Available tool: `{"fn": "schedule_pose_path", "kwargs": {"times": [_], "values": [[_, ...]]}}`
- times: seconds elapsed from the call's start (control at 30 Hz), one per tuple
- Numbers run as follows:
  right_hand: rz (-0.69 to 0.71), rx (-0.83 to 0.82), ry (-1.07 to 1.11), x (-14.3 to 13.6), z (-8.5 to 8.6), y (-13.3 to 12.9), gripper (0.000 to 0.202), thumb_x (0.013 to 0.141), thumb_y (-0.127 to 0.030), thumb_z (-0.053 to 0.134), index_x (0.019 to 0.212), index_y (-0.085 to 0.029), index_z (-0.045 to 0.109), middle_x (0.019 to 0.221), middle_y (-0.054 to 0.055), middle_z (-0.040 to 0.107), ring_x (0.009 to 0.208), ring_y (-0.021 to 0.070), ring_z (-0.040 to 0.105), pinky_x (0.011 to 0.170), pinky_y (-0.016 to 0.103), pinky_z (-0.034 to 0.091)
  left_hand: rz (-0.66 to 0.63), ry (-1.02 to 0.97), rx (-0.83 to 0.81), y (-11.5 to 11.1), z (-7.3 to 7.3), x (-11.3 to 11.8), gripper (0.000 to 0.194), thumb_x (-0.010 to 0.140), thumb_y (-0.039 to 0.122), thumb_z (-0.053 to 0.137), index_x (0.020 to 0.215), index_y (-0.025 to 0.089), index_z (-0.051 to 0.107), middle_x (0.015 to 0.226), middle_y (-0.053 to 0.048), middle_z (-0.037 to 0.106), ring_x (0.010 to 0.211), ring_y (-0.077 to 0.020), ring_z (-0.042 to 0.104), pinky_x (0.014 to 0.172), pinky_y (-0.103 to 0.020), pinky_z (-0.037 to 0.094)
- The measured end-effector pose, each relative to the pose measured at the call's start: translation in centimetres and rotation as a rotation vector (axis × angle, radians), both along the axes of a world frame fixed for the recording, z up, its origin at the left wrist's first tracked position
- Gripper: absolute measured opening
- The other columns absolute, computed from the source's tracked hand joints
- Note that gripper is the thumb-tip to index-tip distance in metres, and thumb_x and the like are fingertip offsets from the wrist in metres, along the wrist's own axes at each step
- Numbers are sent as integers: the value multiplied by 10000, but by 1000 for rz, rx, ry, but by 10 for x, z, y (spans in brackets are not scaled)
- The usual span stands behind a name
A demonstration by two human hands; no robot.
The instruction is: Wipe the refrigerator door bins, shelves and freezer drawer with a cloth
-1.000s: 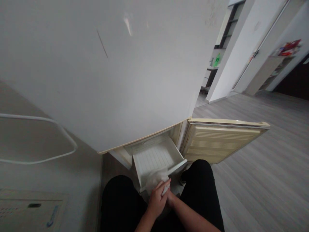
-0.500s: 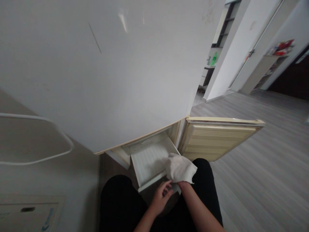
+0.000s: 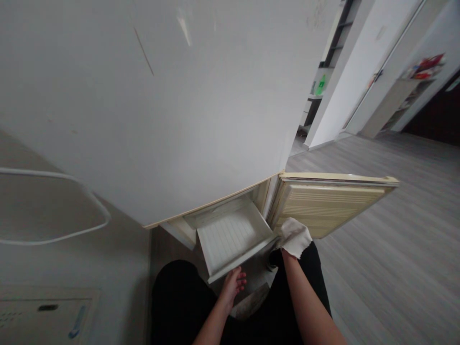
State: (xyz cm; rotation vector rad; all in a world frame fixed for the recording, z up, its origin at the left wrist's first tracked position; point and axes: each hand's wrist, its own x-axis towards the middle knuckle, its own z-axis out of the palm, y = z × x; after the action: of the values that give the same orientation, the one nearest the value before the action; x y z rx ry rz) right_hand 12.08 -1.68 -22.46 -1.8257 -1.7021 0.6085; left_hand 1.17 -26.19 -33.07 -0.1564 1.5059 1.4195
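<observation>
A white drawer (image 3: 235, 235) with a ribbed floor is pulled out of the low compartment of a fridge. Just below its front edge is my left hand (image 3: 233, 286), palm turned inward, fingers loosely apart and nothing held in them; whether it touches the edge I cannot tell. A white cloth (image 3: 296, 237) drapes over my right hand (image 3: 289, 255) and hides its fingers. That hand is beside the drawer's right front corner, in front of the fridge door (image 3: 328, 206), which stands open.
The white fridge side (image 3: 201, 110) rises above the drawer. My knees (image 3: 178, 297) flank it. At the left, a white cable (image 3: 104, 211) loops near the wall. Grey wood-look floor (image 3: 388, 258) stretches to the right, toward a shelf unit (image 3: 398, 105) with items on top.
My right hand with the cloth has moved right and slightly up, from over the drawer's right front to beside its corner. My left hand has shifted a little left.
</observation>
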Motion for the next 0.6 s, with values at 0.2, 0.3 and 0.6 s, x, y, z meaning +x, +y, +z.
{"fn": "schedule_pose_path", "kwargs": {"times": [0.2,0.3,0.6], "values": [[135,-15,-61,-12,7,11,203,814,-208,532,630,-151,595,613,83,527,730,213,588,640,285,413,45,-49,-5,-1,4,0,398,777,458,732,1006,164,594,939,-79,737,664,-120,673,583,-225,485],[150,-65,-40,-16,7,11,255,784,-208,568,534,-163,541,533,50,457,679,205,574,631,297,412,54,-60,-19,-2,4,-3,358,793,427,701,1006,157,602,924,-81,734,652,-117,666,581,-227,475],[136,-88,50,-19,5,3,347,703,-177,603,406,-188,425,430,-10,283,600,193,526,583,317,396,-19,733,-11,-22,24,-65,653,582,741,723,922,185,687,942,-92,721,984,-300,666,941,-453,500]]}}
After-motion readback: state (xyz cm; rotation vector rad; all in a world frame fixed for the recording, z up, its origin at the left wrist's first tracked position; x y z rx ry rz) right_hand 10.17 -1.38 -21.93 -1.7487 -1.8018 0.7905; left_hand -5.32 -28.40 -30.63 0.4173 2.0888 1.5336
